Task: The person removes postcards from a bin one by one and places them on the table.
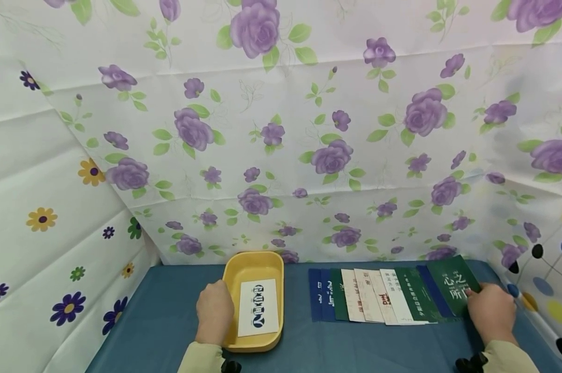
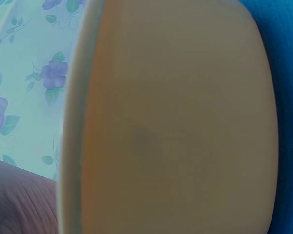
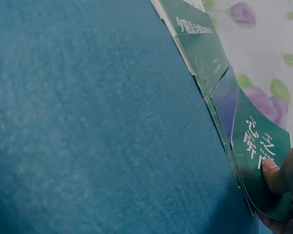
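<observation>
My left hand (image 1: 215, 311) grips the left rim of a yellow plastic tray (image 1: 281, 311), which fills most of the left wrist view. In the tray lies a white card (image 1: 258, 308) with dark blue lettering. At the right, my right hand (image 1: 491, 312) pinches the right edge of a green card (image 1: 452, 286) with white characters, its thumb (image 3: 273, 176) on the printed face. That card is tilted and bent upward at the right end of an overlapping row of cards; its left part overlaps a dark blue card (image 3: 225, 102).
The row runs left from there: another green card (image 1: 416, 292), several white and cream cards (image 1: 371, 295), then dark blue cards (image 1: 315, 295). A blue cloth (image 1: 178, 290) covers the table. Behind it hangs a floral sheet (image 1: 290, 171), with further patterned sheets at both sides.
</observation>
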`<state>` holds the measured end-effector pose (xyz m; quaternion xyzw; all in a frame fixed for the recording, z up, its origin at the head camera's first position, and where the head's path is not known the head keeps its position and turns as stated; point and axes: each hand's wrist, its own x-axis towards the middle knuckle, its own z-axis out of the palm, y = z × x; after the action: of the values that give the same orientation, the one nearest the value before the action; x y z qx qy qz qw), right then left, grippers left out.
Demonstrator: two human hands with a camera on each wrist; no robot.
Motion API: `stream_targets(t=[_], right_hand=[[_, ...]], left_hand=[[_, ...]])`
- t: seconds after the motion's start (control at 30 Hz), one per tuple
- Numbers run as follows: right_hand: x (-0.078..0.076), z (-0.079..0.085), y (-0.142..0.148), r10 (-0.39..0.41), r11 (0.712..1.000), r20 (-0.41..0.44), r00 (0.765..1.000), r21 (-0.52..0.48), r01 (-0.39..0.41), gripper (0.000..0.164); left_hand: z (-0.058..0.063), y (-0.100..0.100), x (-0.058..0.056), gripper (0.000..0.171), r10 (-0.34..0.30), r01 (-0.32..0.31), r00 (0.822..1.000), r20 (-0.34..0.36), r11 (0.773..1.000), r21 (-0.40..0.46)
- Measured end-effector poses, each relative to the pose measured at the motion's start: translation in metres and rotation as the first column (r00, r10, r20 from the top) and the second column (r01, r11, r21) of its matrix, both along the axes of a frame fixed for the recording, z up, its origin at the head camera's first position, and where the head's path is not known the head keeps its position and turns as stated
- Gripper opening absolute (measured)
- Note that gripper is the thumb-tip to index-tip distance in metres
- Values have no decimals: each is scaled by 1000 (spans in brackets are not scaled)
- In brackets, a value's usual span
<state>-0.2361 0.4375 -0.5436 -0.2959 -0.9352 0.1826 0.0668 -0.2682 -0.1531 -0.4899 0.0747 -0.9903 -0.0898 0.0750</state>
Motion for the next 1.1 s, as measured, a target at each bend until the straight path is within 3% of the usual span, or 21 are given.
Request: stream_targets(t=[0.37,0.67,0.8,0.87,0.93,1.0,1.1], right_hand=[[-1,-11,7,14,999,45,999,38,-16,46],[-2,-10,8,36,999,46,998,29,-37,47],[0,-1,1,33,999,1,999,14,-33,53],[0,9,-11,42,999,-67,997,9,-41,56],[-1,21,-27,71,997,-166,984,28,-68,57],[-4,33,-46,115,993,-273,955,67,-100,55],[-12,50,-80,200,979,-423,884,131,-159,48]], left_hand=[[-1,0,0,5,8,-8,1000,3,1000,0],[-2,-1,-1,5,11,-11,1000,-3,1000,2],[-1,1,-1,6,9,-9,1000,2,1000,1],[0,1,-1,5,8,-8,1000,6,1000,1],[0,2,-1,4,7,-7,1000,7,1000,3],[0,1,-1,4,4,-4,1000,8,1000,5],[0,1,0,5,0,0,1000,6,1000,12]])
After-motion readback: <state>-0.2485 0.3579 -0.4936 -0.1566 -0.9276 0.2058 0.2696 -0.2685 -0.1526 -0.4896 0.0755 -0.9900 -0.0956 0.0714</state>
